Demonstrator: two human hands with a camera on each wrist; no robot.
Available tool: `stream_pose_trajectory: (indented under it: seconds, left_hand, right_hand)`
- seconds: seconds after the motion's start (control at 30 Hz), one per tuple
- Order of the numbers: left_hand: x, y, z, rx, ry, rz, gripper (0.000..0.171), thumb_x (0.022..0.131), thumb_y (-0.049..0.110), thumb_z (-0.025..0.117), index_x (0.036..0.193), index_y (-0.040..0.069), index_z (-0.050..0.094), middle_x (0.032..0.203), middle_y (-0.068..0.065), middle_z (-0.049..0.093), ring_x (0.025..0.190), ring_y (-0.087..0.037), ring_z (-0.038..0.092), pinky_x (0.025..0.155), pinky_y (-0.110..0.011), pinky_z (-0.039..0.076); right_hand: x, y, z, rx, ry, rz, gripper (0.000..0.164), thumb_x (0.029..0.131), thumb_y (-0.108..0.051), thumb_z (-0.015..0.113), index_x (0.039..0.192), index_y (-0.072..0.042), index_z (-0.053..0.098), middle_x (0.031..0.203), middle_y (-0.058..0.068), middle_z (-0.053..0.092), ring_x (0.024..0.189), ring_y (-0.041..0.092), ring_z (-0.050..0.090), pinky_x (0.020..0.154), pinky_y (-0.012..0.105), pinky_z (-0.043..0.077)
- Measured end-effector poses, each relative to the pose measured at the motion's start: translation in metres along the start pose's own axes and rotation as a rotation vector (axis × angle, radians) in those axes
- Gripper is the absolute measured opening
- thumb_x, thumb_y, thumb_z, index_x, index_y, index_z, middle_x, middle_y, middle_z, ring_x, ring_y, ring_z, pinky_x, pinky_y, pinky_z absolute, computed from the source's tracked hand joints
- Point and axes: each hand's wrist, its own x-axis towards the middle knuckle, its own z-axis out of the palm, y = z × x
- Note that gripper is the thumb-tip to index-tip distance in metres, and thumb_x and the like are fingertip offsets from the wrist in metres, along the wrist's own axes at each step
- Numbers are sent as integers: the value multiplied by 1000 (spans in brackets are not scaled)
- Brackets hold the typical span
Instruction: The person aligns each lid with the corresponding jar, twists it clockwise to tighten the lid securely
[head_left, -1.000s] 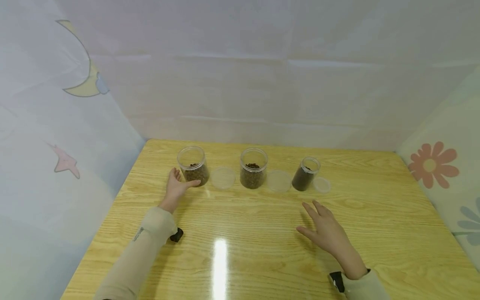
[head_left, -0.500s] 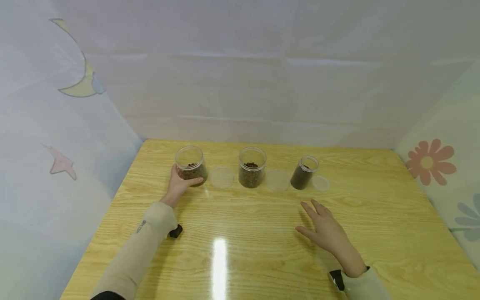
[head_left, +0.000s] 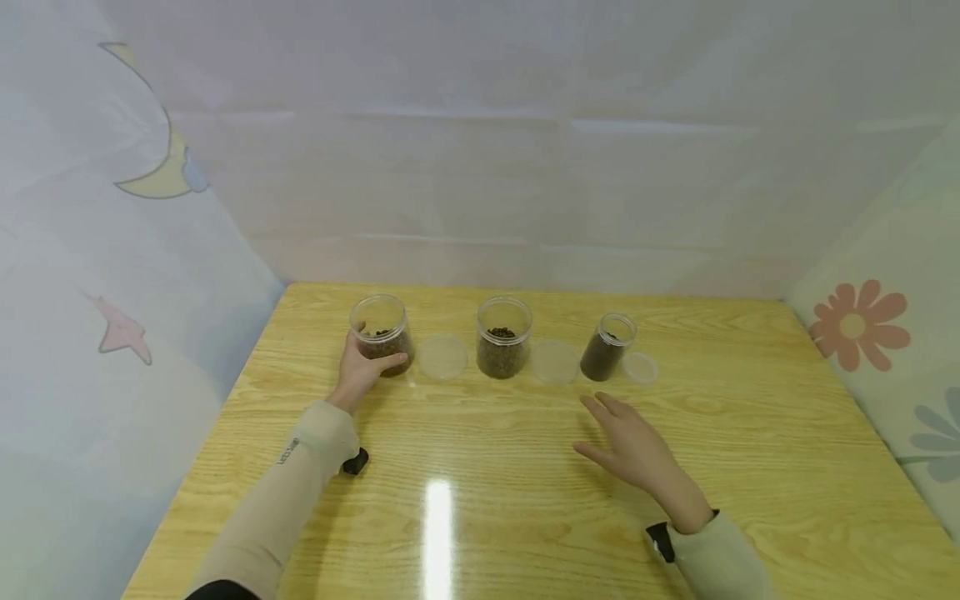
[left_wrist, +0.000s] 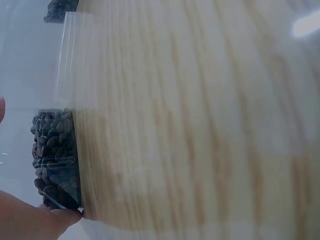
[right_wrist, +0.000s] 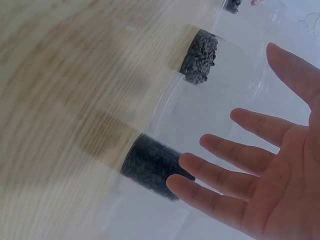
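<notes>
A clear, wide jar [head_left: 387, 339] of dark beans, lidless, stands left of the middle jar [head_left: 503, 343], its long axis vertical. The left hand [head_left: 360, 369] grips it from the side away from the middle jar, thumb across the front (fingers partly seen through the clear wall), so it is the nearer hand. A flat lid [head_left: 443, 357] lies between the two jars. Right of the middle jar come a second lid [head_left: 555, 362], a narrow jar [head_left: 602, 353] and a small lid [head_left: 641, 367]. The right hand [head_left: 632, 443], fingers spread and holding nothing, is right of the middle jar and closer to the person.
</notes>
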Motion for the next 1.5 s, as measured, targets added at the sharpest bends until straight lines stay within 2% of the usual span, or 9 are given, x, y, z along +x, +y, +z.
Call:
stream_pose_trajectory:
  seconds: [0.3, 0.5, 0.77, 0.97, 1.13, 1.33, 1.5]
  left_hand:
    - [1, 1, 1, 35, -9, 8, 96, 74, 18, 76, 144, 16, 10, 141, -17, 29, 129, -33, 28, 103, -47, 27]
    - [2, -3, -1, 53, -27, 7, 98, 75, 21, 76, 145, 17, 7, 139, -18, 31, 126, -32, 32, 102, -47, 29]
    - [1, -5, -1, 45, -32, 15, 97, 76, 19, 75, 145, 15, 8, 137, -18, 32, 125, -32, 34, 101, -46, 30]
    - [0, -5, -1, 27, -37, 21, 95, 76, 18, 75, 145, 14, 8, 137, -17, 32, 124, -33, 35, 100, -46, 31]
    - [-1, -5, -2, 30, -33, 28, 95, 77, 18, 74, 144, 14, 8, 136, -18, 33, 123, -33, 35, 100, -46, 31]
    - [-1, -4, -1, 46, -31, 21, 94, 77, 19, 74, 145, 15, 8, 136, -17, 33, 123, -32, 35, 100, -46, 31]
    - [-3, -3, -1, 45, -31, 22, 94, 77, 18, 74, 145, 14, 8, 135, -17, 33, 122, -32, 36, 100, -45, 31]
  right_hand:
    - [19, -9, 6, 37, -22, -57, 61, 80, -30, 69, 128, 2, 48, 123, 27, 50, 108, 43, 50, 83, 54, 43]
    - [36, -24, 10, 63, -26, -147, 55, 81, -28, 68, 125, 1, 53, 120, 17, 56, 107, 33, 55, 86, 46, 45]
    - [56, -36, 18, 28, -51, -271, 50, 83, -28, 67, 123, -1, 54, 115, 14, 60, 99, 28, 60, 79, 40, 50]
    - [67, -43, 18, 16, -82, -299, 50, 84, -28, 65, 124, 0, 54, 115, 15, 60, 101, 29, 59, 82, 42, 48]
    - [74, -47, 21, -7, -83, -312, 49, 85, -30, 64, 123, -1, 54, 115, 14, 60, 99, 28, 60, 79, 41, 49]
    - [81, -54, 24, 0, -100, -297, 49, 84, -30, 65, 125, -3, 54, 112, 14, 62, 97, 27, 61, 74, 40, 51]
    - [89, -61, 25, 0, -125, -287, 50, 84, -30, 65, 126, -5, 53, 115, 14, 60, 101, 27, 59, 79, 40, 50]
